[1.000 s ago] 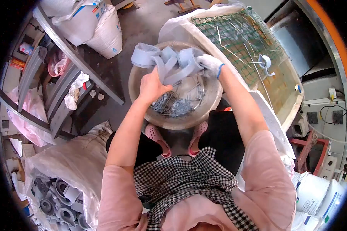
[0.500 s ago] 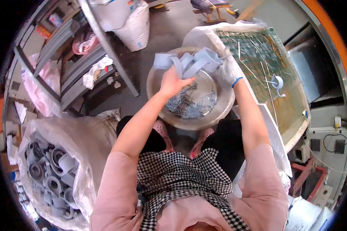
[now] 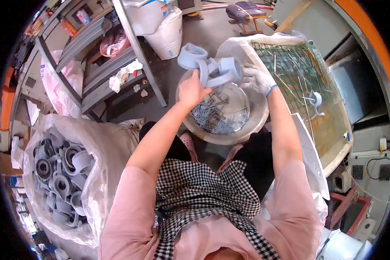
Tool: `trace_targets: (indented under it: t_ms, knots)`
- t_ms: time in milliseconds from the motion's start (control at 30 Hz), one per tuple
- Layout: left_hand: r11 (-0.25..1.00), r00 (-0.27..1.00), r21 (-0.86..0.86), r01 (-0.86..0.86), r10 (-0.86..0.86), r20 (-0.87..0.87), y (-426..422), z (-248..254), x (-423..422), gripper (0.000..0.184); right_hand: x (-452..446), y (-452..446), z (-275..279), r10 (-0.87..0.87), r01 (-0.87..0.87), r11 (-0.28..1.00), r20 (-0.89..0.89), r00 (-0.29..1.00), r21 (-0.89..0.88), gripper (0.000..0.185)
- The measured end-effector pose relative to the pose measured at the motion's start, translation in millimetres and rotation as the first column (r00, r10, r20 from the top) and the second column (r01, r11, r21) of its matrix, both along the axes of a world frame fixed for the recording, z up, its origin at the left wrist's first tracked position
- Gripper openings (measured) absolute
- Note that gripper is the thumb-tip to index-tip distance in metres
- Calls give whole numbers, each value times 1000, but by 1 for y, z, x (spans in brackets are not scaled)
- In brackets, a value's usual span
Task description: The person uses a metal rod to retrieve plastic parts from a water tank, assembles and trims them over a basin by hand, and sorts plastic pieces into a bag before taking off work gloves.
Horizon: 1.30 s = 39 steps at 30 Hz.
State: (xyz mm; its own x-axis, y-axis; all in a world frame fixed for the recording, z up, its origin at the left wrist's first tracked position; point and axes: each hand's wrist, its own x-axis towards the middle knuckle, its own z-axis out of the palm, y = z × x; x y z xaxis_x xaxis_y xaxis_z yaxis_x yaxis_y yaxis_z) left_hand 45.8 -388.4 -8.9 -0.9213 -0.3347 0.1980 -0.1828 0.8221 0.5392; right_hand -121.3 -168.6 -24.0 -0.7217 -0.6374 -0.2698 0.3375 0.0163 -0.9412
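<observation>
The part [image 3: 212,66], pale grey, with rings [image 3: 230,69] and flat bands [image 3: 223,81], is held above the basin [image 3: 216,139], toward its 12 o'clock side; whether it is one piece or several cannot be told. One ring juts past the rim at 11 o'clock. The left hand [image 3: 192,90], bare, is at 10 o'clock from the basin's middle, its fingers clamped on a near band. The right hand [image 3: 253,78], in a white glove [image 3: 258,83] with a blue cuff [image 3: 271,90], is at 2 o'clock, just beside the other ring; it is blurred, so I cannot tell whether its fingers are apart or together, or whether they touch the ring. Grey sticks [image 3: 215,116] lie heaped in the basin from its centre to 7 o'clock. Seen from the basin, a bag [image 3: 100,182] full of grey pieces [image 3: 61,185] stands at 8 o'clock, a rack [image 3: 143,60] at 10, white sacks [image 3: 165,37] at 11. At 3 o'clock a tank [image 3: 327,132] carries a green net [image 3: 286,60], with a grey hook [image 3: 318,99] near the net's edge.
</observation>
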Motion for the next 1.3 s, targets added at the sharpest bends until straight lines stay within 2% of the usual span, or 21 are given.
trace_targets:
  t_ms: [67,133,200,267,300,333,367,433,533,633,767,800,833,867,900,1000,1033,1100,1167,1200,1300]
  knots:
    - [998,993,46,-50,54,-106,-10,-14,-5,59,-22,15,-17,-200,221,966,148,968,-138,49]
    - [954,979,298,19,43,-201,-16,-13,-3,56,-34,14,-28,-440,431,888,25,897,160,42]
    - [883,983,469,-27,108,-147,-20,-26,-8,34,-59,24,-63,-166,261,852,-238,957,454,43]
    - [851,983,525,-33,124,-139,-13,-3,1,46,-42,23,-55,202,214,740,-513,834,638,46]
    - [911,985,383,-156,172,-7,-16,10,6,55,-33,18,-46,289,221,707,-560,776,672,48]
    - [936,942,248,-250,294,-160,-26,-17,-3,58,-39,19,-59,367,239,709,-636,679,664,52]
    - [858,957,511,-56,192,-218,-31,9,17,57,-12,11,-34,373,258,689,-637,675,677,48]
    - [893,879,450,-4,218,-424,-54,33,52,58,-36,20,-66,466,221,685,-651,599,694,41]
    - [886,916,402,-230,337,-218,-88,101,139,58,-60,29,-100,421,121,743,-601,679,658,28]
    - [837,778,197,-510,547,-309,-139,147,230,48,-103,41,-152,422,69,750,-556,716,658,26]
    - [390,371,16,-921,886,-277,-190,221,346,56,-120,38,-175,476,191,737,-699,534,648,31]
    - [314,322,-82,-946,870,-373,-240,216,386,68,-102,34,-164,463,254,798,-825,323,547,34]
    - [213,267,-167,-963,843,-466,-292,210,425,80,-50,14,-93,558,185,620,-594,580,763,41]
    - [148,225,-199,-969,864,-450,-333,212,448,84,-47,9,-89,541,135,613,-538,646,778,42]
    - [96,188,-245,-965,904,-385,-358,217,479,88,-41,1,-78,606,157,624,-601,522,766,42]
    - [-80,-30,-393,-916,991,-131,-419,231,537,101,-45,-14,-90,650,166,497,-493,578,852,47]
    - [-148,-96,-443,-884,986,-138,-418,230,527,105,-68,-9,-130,587,54,591,-475,656,805,48]
    - [-265,-13,-460,-847,877,-481,-384,199,456,100,-50,-27,-111,736,88,341,-324,594,936,46]
    - [373,575,-438,-818,497,-650,-286,169,313,72,-48,-42,-106,767,37,228,-203,608,973,51]
    - [400,673,-542,-739,443,-592,-269,140,268,69,-48,-52,-114,764,37,212,-190,616,977,51]
    - [839,833,-212,-502,402,-381,-129,71,78,73,-69,-79,-163,686,109,301,-295,665,947,65]
